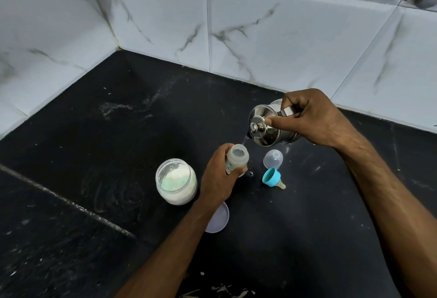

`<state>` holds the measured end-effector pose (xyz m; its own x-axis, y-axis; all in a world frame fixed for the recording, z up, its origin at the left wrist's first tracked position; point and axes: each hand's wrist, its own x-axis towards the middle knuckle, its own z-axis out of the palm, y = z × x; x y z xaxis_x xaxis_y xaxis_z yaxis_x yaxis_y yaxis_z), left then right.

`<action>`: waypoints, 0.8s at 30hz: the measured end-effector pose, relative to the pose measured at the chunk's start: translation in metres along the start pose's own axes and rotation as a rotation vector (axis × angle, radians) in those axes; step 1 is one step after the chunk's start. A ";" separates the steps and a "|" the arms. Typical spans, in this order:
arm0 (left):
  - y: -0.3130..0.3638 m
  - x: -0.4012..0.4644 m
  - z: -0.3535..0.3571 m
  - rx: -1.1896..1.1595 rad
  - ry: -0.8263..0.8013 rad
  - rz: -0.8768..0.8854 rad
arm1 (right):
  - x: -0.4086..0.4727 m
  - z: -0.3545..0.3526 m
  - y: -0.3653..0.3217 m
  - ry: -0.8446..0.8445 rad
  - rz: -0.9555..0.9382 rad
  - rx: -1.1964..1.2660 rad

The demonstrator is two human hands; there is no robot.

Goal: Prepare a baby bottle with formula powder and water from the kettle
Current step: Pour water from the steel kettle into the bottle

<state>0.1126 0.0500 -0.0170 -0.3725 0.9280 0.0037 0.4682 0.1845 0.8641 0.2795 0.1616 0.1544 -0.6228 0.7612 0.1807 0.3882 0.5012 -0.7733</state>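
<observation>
- Black stone counter (99, 146) fills the scene, meeting white marble-veined wall tiles (260, 26) at the far side and at the left corner.
- Near the middle of the counter, the left hand (218, 177) is closed around the baby bottle (237, 159), which stands open-mouthed and slightly tilted.
- The right hand (314, 120) grips the handle of a small steel kettle (267, 125), tipped toward the left, with the index finger pressed on its lid beside the knob.
- A thin stream of water (244, 141) runs from the kettle's spout into the bottle's mouth.
- Left of the bottle stands an open glass jar of white formula powder (176, 180).
- Right of the bottle, a clear domed cap (273, 158) sits on the counter, and just nearer lies the blue ring with its teat (273, 178) on its side.
- A pale round lid (218, 219) lies near the left forearm, partly hidden beneath it.
</observation>
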 end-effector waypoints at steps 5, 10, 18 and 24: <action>-0.001 0.000 0.000 -0.004 -0.003 0.004 | 0.001 0.000 -0.001 0.006 -0.007 0.004; -0.003 0.000 0.000 -0.004 -0.001 0.008 | 0.000 -0.001 -0.002 0.005 -0.008 -0.007; -0.003 0.000 0.001 -0.010 0.000 0.017 | 0.001 -0.002 -0.003 -0.006 -0.007 0.001; -0.003 0.000 0.001 -0.011 0.012 0.022 | 0.002 -0.002 -0.002 0.002 -0.003 -0.011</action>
<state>0.1119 0.0499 -0.0200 -0.3723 0.9277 0.0286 0.4675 0.1608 0.8693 0.2792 0.1627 0.1573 -0.6223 0.7608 0.1840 0.3940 0.5076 -0.7662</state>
